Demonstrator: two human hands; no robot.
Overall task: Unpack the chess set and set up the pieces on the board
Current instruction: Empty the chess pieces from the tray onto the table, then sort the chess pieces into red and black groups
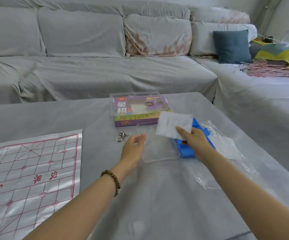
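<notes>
Chess set: split into parts on the table (97, 115); a purple box (136, 110) in a clear case is set at the far side, and a blue tray (186, 152) is set just in front of it, to the right.
Pieces: none are seen; the tray's contents are hidden by a white sheet (174, 124) and by the hand.
Board (27, 179): laid flat at the near left, well apart from the tray, with no pieces on it.
Right hand (195, 139): placed over the tray; the white sheet is pinched between thumb and fingers and held above the tray's far end.
Left hand (133, 146): blurred, positioned at the left edge of a clear lid (157, 149); whether the lid is gripped cannot be told.
Tray axis: the long side is directed away from the person, slanted slightly right.
Key relation: the tray is found directly beneath the right hand, so it is the nearer hand; the board is reached more readily by the left hand.
Step judged: unpacking is under way; the sheet is likely to be set aside before the tray is emptied.
Other items: metal rings (121, 135) beside the left hand; a plastic bag (227, 149) right of the tray.
</notes>
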